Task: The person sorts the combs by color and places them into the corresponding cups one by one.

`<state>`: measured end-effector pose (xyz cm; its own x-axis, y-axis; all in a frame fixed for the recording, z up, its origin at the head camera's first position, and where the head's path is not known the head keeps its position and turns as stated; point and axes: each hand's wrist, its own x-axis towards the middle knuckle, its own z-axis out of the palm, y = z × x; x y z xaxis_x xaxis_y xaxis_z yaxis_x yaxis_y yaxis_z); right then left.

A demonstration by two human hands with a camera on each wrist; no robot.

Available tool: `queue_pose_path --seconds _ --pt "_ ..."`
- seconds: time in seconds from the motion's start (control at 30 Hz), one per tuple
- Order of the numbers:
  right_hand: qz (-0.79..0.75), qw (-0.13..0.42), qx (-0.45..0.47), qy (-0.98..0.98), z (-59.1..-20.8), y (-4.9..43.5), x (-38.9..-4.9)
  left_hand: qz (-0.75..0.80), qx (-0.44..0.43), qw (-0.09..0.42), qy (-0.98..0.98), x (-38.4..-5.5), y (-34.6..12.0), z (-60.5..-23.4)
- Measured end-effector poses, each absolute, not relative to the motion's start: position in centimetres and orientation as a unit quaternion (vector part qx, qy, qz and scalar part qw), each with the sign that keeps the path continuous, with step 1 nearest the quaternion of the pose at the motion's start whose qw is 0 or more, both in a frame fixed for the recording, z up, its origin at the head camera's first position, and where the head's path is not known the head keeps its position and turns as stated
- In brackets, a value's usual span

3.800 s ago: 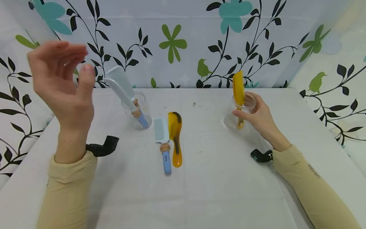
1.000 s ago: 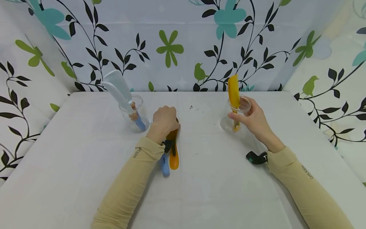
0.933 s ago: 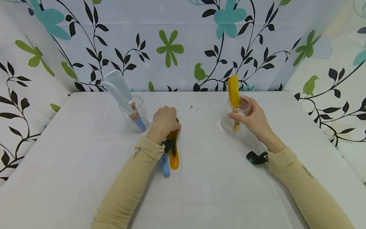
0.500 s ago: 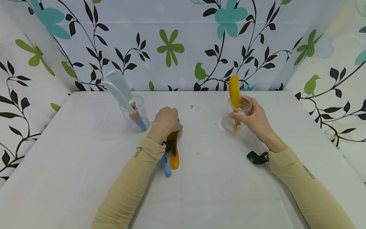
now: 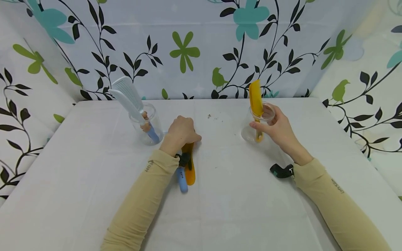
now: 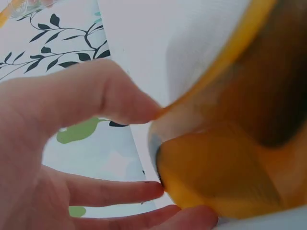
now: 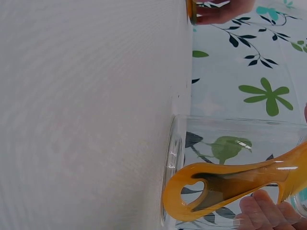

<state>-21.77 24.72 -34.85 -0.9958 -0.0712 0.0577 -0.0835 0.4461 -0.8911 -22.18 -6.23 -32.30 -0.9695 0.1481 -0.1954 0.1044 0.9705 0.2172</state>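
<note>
My left hand (image 5: 182, 130) reaches over two combs lying side by side on the table. Thumb and fingers pinch the end of the amber comb (image 6: 216, 163), whose handle (image 5: 190, 176) points toward me. Beside it lies a comb with a blue handle (image 5: 182, 183); its toothed head is mostly hidden under the hand. At the right, my right hand (image 5: 279, 127) grips a clear jar (image 5: 247, 134) around its neck, thumb in front and fingers behind. Inside that jar a yellow-amber comb (image 5: 255, 97) stands teeth end up, its looped handle (image 7: 199, 191) down near the base.
Another clear jar (image 5: 138, 134) stands at the back left, holding pale blue combs (image 5: 127, 94) that lean left over its rim. Small dark specks (image 5: 209, 116) dot the white table (image 5: 226, 202). Behind it hangs a leaf-patterned cloth (image 5: 207, 42).
My left hand, raised at the left earlier, has come down onto the middle combs. Over the last second its thumb shifts slightly and the amber comb tilts a little. The right hand keeps its place.
</note>
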Motion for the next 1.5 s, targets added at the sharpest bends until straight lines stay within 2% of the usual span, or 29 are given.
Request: queue_pose_path --seconds 0.23,0.43,1.03,1.5 --pt "0.522 0.006 0.045 -0.852 -34.9 24.8 -21.6 0.127 0.071 0.140 0.979 -22.3 -6.8 -32.0" --pt "0.521 0.007 0.047 -0.852 -34.9 24.7 -21.7 0.151 0.095 0.143 0.974 -22.9 -7.4 -32.0" --pt "0.530 0.011 0.055 -0.846 -34.7 24.6 -21.8 0.221 0.093 0.177 0.954 -23.6 -8.3 -31.2" --pt "0.521 0.009 0.051 -0.852 -34.7 24.5 -21.7 0.274 0.085 0.167 0.943 -24.0 -8.9 -31.4"
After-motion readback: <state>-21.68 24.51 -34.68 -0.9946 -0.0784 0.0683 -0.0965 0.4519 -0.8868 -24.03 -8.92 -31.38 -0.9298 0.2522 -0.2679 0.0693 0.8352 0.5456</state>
